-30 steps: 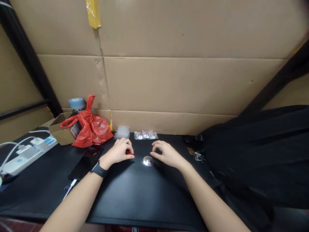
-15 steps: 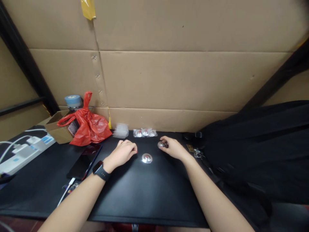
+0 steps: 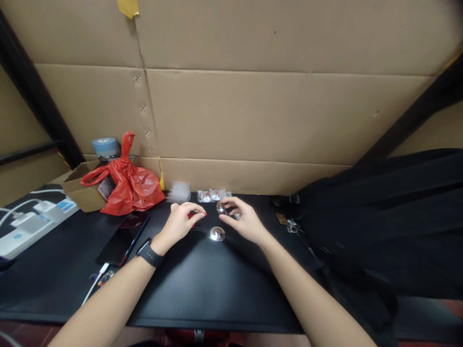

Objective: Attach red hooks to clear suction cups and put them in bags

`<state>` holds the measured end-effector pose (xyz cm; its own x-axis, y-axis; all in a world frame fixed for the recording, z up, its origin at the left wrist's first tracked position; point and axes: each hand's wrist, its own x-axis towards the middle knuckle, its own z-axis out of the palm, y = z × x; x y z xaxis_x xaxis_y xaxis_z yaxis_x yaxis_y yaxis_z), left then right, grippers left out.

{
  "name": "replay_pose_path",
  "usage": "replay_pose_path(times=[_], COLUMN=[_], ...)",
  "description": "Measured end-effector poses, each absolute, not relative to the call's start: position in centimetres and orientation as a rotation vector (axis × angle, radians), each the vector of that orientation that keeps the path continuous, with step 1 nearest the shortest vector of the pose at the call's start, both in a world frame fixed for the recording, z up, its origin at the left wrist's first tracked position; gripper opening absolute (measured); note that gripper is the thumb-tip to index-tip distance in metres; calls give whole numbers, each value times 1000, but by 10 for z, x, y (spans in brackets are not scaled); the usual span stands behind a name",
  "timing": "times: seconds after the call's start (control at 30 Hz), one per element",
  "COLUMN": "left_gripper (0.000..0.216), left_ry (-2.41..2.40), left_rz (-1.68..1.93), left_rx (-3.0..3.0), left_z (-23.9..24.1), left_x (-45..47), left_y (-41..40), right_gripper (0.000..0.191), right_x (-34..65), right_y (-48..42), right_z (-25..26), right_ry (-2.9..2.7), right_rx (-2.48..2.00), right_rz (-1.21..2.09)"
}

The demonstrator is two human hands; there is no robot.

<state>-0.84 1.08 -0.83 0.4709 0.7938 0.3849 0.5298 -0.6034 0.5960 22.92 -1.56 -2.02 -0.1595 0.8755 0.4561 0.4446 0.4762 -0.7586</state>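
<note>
A shiny round metal disc (image 3: pixel 217 234) with a raised middle and a red spot lies on the black table between my hands. My right hand (image 3: pixel 244 220) holds a similar shiny disc (image 3: pixel 221 207) tilted up at the fingertips, above the table. Left of it, my left hand (image 3: pixel 183 222) is closed in a pinch. Red shows at and under its fingers; whether that is a small object or nails I cannot make out. Behind the hands, several more discs (image 3: pixel 216 194) lie in clear wrapping, partly hidden by my right hand.
Clear plastic pieces (image 3: pixel 179 192) lie by the cardboard wall (image 3: pixel 249 115). At left are a red plastic bag (image 3: pixel 132 188), a cardboard box (image 3: pixel 81 190), a phone (image 3: pixel 123 239) on a cable and a power strip (image 3: pixel 21 241). Keys (image 3: pixel 293 229) and a black bag (image 3: pixel 361 226) lie right.
My right hand has moved left with its disc, lifting and tilting it. My left hand has turned slightly, showing more red beneath its fingers. The disc on the table stays put.
</note>
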Motion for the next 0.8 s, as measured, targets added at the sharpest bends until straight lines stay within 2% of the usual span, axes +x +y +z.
replay_pose_path(times=[0.2, 0.57, 0.8], left_gripper=[16, 12, 8], left_ry=[986, 1041, 1246], left_rz=[1085, 1125, 1228], left_rx=[2156, 2106, 2318], left_z=[-11, -8, -3], left_x=[0, 11, 11], left_y=[5, -11, -18], right_gripper=[33, 31, 24], right_x=[190, 187, 190], right_y=[-36, -38, -38], right_z=[-16, -21, -19], right_ry=[-1711, -1644, -1694], right_rx=[-875, -910, -986], right_rz=[582, 542, 828])
